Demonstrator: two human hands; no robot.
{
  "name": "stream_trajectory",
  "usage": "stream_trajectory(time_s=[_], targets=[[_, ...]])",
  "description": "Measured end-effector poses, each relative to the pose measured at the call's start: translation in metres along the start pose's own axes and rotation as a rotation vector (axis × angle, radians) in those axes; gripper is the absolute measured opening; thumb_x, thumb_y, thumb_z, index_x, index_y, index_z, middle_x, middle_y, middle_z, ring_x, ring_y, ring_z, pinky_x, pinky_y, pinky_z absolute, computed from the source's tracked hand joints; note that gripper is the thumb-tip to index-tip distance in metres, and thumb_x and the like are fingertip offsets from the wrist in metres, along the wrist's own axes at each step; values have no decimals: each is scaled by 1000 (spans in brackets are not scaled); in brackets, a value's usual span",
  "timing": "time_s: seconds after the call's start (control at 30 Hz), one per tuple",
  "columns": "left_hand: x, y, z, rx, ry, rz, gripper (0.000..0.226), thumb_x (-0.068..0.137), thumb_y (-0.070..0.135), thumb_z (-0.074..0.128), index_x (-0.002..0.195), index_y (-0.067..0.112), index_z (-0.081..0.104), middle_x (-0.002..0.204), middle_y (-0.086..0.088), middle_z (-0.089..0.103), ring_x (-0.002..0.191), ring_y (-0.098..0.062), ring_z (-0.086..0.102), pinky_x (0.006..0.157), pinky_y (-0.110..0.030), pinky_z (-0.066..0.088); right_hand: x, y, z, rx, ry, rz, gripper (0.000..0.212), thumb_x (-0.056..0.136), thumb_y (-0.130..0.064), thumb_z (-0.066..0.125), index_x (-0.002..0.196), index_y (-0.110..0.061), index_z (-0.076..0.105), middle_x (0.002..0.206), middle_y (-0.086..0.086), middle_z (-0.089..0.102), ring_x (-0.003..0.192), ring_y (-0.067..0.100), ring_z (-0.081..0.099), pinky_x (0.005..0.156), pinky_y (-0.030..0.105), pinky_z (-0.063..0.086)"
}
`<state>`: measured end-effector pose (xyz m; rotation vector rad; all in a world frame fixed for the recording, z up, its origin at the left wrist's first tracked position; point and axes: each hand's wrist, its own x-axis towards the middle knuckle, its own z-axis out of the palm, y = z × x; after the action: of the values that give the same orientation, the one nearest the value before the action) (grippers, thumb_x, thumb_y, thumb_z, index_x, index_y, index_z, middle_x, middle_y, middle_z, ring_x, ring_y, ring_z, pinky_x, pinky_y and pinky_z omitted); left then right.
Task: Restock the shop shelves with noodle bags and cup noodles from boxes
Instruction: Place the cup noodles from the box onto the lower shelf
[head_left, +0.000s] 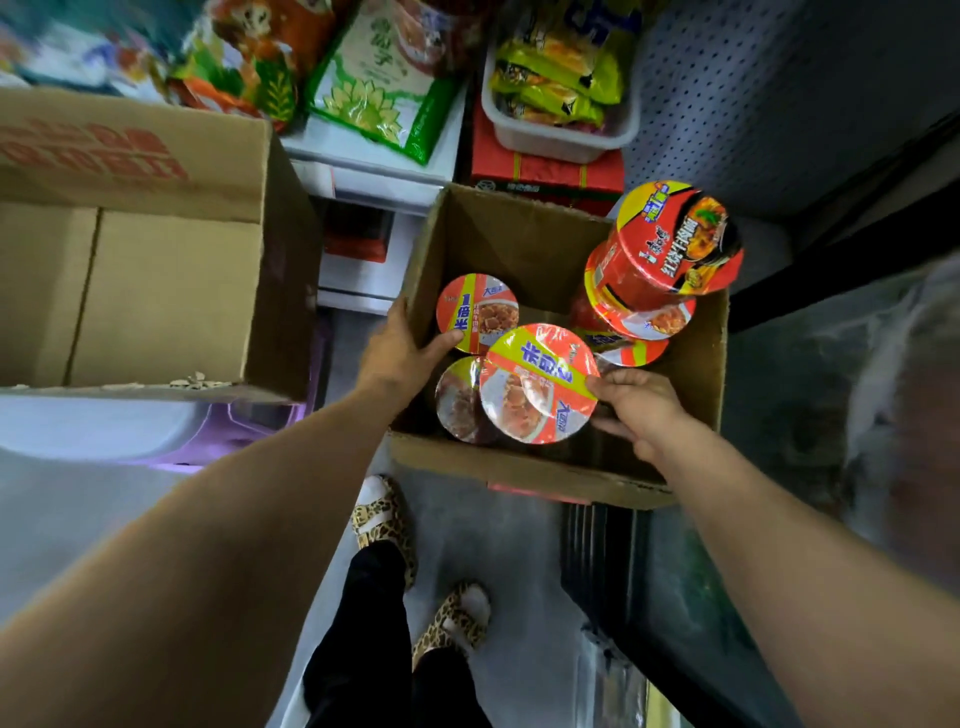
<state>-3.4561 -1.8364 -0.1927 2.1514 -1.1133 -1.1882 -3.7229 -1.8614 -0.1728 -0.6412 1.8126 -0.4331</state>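
An open cardboard box (524, 244) stands in front of me with several red cup noodles inside. My left hand (400, 353) grips the box's left wall, thumb inside near a cup (478, 312). My right hand (639, 405) holds the side of the nearest cup (537, 384), which is tilted with its lid facing me. Another cup (457, 400) lies partly under it. At the box's right, a stack of cups (670, 249) leans over, the top one lying on its side.
A larger open cardboard box (156, 249) stands at the left. Shelves behind hold snack bags (374, 78) and a white bin (566, 140) of yellow-green packets on a red carton (545, 174). A dark pegboard panel (779, 104) rises at the right. My feet (415, 566) stand on the floor below.
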Motion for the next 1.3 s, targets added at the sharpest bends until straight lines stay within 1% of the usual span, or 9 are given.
stream_trajectory(time_s=[0.17, 0.3, 0.43, 0.57, 0.73, 0.93, 1.03, 1.13, 1.3], targets=[[-38, 17, -25, -69, 21, 45, 87, 83, 62, 64, 149, 14, 33, 137, -10, 57, 128, -27, 52, 103, -39, 43, -49, -31, -1, 138, -87, 4, 25, 88, -8, 74, 110, -7, 62, 111, 9, 71, 109, 22, 65, 60, 36, 59], [-71, 48, -52, -279, 24, 32, 54, 94, 61, 48, 128, 20, 55, 121, 5, 60, 121, -15, 53, 97, -27, 37, -96, -65, 0, 185, -207, 3, 12, 92, -10, 69, 101, -12, 61, 92, 6, 72, 86, 18, 68, 55, 33, 58], [-97, 90, -91, -542, 5, 80, 83, 81, 82, 40, 131, 17, 56, 129, -6, 63, 119, -20, 59, 103, -39, 45, -140, -112, 7, 205, -293, -69, 10, 93, -12, 68, 101, -8, 63, 85, 8, 72, 79, 19, 68, 49, 31, 58], [-111, 132, -152, -630, 0, 178, 92, 68, 94, 39, 127, 27, 64, 121, 2, 69, 112, -18, 65, 104, -46, 47, -185, -165, 20, 214, -369, -274, 11, 93, -26, 69, 98, -17, 66, 76, -2, 74, 75, 14, 68, 52, 29, 57], [-129, 186, -240, -557, 89, 350, 64, 95, 67, 24, 112, 25, 69, 93, 15, 73, 78, 6, 69, 68, -16, 51, -235, -235, 36, 207, -502, -593, 21, 90, -36, 70, 99, -19, 61, 96, 5, 70, 86, 17, 64, 69, 29, 52], [-120, 224, -312, -570, 114, 449, 55, 91, 65, 40, 111, 22, 69, 98, 7, 76, 83, -1, 71, 72, -20, 55, -259, -313, 67, 108, -476, -864, 56, 80, -26, 81, 128, -20, 53, 110, 7, 72, 94, 17, 69, 65, 28, 46], [-100, 234, -337, -588, 85, 476, 48, 85, 56, 57, 116, 20, 65, 105, 0, 75, 82, -3, 72, 65, -21, 55, -256, -355, 92, 54, -447, -905, 63, 79, -34, 83, 132, -20, 52, 114, 6, 70, 94, 13, 68, 56, 21, 48], [-70, 236, -364, -622, 58, 511, 33, 90, 32, 65, 118, 15, 62, 105, -5, 73, 80, -7, 73, 57, -15, 53, -248, -393, 120, -57, -438, -960, 89, 62, -60, 86, 136, -19, 57, 117, 0, 72, 103, 11, 67, 62, 24, 46], [-5, 232, -407, -598, 116, 570, 35, 85, 20, 73, 119, 16, 64, 105, -6, 75, 97, -22, 72, 71, -19, 56, -219, -446, 167, -110, -459, -968, 64, 66, -56, 83, 119, -24, 68, 100, -7, 76, 96, 12, 68, 70, 29, 46]])
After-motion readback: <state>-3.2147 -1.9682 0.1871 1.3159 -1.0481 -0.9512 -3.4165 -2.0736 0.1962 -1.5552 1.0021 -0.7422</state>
